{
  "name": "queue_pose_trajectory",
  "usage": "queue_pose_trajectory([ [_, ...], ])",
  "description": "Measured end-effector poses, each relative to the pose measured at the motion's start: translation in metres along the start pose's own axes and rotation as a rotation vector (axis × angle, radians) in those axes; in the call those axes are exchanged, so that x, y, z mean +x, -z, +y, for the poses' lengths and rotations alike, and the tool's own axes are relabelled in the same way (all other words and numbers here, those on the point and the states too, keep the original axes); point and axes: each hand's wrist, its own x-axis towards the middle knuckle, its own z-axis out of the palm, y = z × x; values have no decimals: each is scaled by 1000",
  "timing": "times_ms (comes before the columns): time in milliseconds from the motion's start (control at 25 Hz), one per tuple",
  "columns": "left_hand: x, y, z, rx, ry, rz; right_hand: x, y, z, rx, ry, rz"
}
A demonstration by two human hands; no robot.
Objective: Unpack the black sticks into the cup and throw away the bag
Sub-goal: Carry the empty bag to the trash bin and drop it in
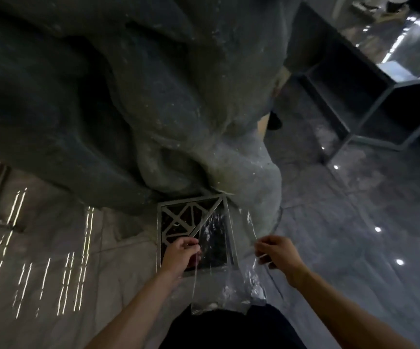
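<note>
Both hands out front, stretching the clear bag [229,285] open: left hand [182,251] in a tight grip on one edge, right hand [275,251] pinching the other. Hanging just over a square bin [231,238] with a metal lattice top.

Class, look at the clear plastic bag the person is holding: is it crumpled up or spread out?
Spread out. The left hand and right hand each pinch an edge of the clear bag, holding it stretched between them above the square bin.

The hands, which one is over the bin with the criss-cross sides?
The left hand. It pinches the clear bag right above the criss-cross bin; the right hand holds the bag's other edge off to the side.
</note>
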Motion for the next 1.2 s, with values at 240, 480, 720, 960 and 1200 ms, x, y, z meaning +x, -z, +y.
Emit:
queue_pose_trajectory([
  [240,-32,-15,-35,-181,141,200,29,3,-3,-174,-89,-190],
  [480,-55,-19,-67,-312,257,284,41,-15,-4,-281,-162,-299],
  [720,-35,-18,-64,-451,318,278,38,-10,-10,-441,65,-395],
  [960,-6,-5,-57,-414,328,250,14,0,-20,-754,591,-437],
  [1200,5,0,-56,-296,317,251,14,-24,-29,-751,647,-312],
])
